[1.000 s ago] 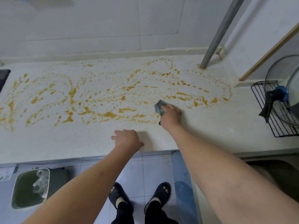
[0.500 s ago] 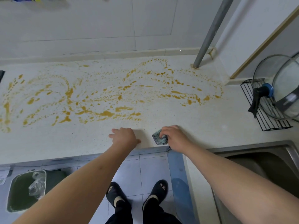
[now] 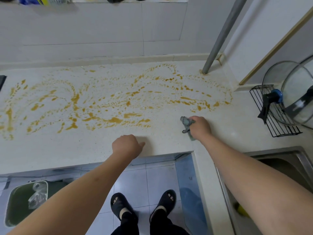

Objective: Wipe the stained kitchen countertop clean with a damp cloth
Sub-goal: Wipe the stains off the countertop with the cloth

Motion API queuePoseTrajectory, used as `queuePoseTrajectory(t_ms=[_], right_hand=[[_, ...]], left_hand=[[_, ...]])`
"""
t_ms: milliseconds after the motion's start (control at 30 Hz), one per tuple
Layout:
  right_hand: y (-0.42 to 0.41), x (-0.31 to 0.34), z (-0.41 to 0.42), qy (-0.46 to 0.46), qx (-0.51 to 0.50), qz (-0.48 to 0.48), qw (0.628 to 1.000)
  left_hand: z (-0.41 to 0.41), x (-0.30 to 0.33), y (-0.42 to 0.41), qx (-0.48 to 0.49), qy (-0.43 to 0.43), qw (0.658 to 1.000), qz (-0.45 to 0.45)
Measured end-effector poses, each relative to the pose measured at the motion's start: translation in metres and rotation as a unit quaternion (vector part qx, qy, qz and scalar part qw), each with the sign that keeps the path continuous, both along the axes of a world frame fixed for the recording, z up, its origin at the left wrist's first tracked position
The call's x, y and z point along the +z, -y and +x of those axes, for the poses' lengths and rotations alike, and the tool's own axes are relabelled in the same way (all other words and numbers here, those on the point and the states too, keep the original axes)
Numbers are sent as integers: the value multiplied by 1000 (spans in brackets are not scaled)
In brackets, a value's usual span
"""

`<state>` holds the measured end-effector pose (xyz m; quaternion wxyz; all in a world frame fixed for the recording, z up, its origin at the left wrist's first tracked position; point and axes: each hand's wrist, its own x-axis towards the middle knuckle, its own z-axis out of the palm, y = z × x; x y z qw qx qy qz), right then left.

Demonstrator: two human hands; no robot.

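Note:
A pale speckled countertop (image 3: 50,150) carries wide orange-brown smears (image 3: 115,119) across its middle and back. My right hand (image 3: 200,127) grips a bunched blue-grey cloth (image 3: 186,122) and holds it down on the counter, just right of the smears' near edge. My left hand (image 3: 126,145) rests on the counter near its front edge, fingers curled under, holding nothing. The strip between my two hands shows no stain.
A slanted metal pole (image 3: 218,39) meets the counter at the back right. A black wire rack (image 3: 274,119) with glass lids (image 3: 288,92) stands to the right, and a steel sink (image 3: 279,160) lies below it. A green bin (image 3: 22,202) is on the floor at left.
My right hand with the cloth went from the stain's edge back to the front edge, and has now moved away from me and to the right. My left hand stays put.

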<state>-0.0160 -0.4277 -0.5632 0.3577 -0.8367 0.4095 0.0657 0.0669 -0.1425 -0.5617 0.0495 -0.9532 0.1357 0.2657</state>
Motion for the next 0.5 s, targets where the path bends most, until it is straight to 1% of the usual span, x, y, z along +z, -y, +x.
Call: queuePoseTrajectory(t_ms=[100,200,267,333,400,433,467,500], right_hand=[[-30,-14,0,-16,17,-52,998],[-89,-26,9,20,34,-71,997],[-126,-30,22,42,61,-84,994],[-147,-30,35,51,122,-69,989],[-150,-28,41,42,207,-64,975],[-143,-27,42,33,220,-67,973],[-130,-25,43,24,203,-79,976],[-116,-23,45,12,167,-98,981]], left_hand=[[9,7,-22,31,-3,999,-36],[16,7,-42,60,10,996,-63],[22,6,-55,108,3,993,-51],[31,5,-68,166,-15,986,-14],[44,5,-81,222,-32,974,13],[51,5,-89,244,-40,969,19],[57,4,-96,257,-46,965,21],[62,1,-103,257,-54,965,22]])
